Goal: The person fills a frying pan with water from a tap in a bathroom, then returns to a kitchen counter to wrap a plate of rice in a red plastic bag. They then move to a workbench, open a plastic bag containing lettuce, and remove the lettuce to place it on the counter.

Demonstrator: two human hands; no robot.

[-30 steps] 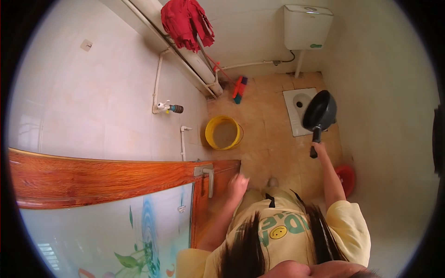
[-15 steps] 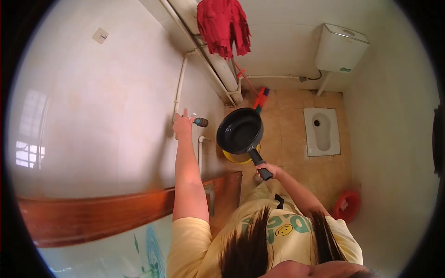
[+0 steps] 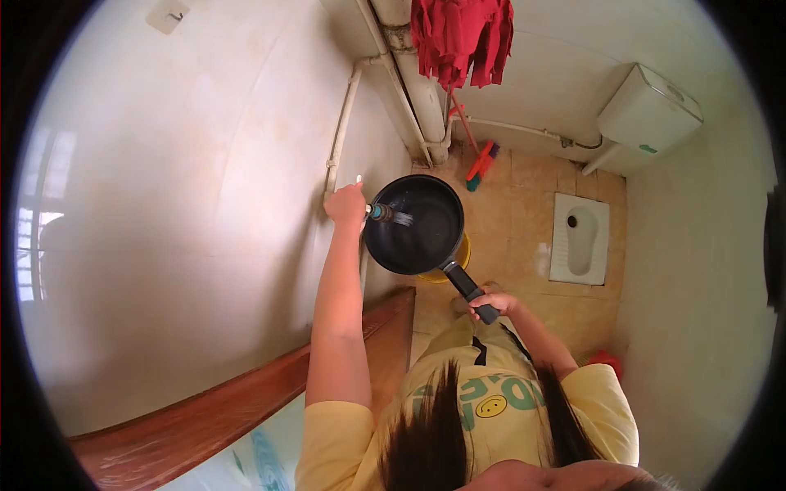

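Observation:
My right hand (image 3: 494, 306) is closed round the dark handle of a black frying pan (image 3: 426, 237), its inside facing up. The pan's far left part sits beneath a wall tap (image 3: 381, 213), and a stream of water (image 3: 403, 218) runs from the spout into it. My left hand (image 3: 345, 204) is closed on the tap at the wall, covering most of its body; a small pale tip of the tap shows just beyond the fingers. Partly hidden under the pan is a yellow basin (image 3: 467, 254) on the floor.
White pipes (image 3: 344, 114) run along the left wall and corner. A red cloth mop head (image 3: 463, 41) hangs ahead, above a red broom (image 3: 483, 166). To the right are a squat toilet (image 3: 580, 241) and cistern (image 3: 652, 108). A brown wooden ledge (image 3: 246, 393) stands near left.
Water now flows from the tap. The pan has come left under the spout, and my left hand has gone from stretched fingers to closed on the tap. The whole view has shifted.

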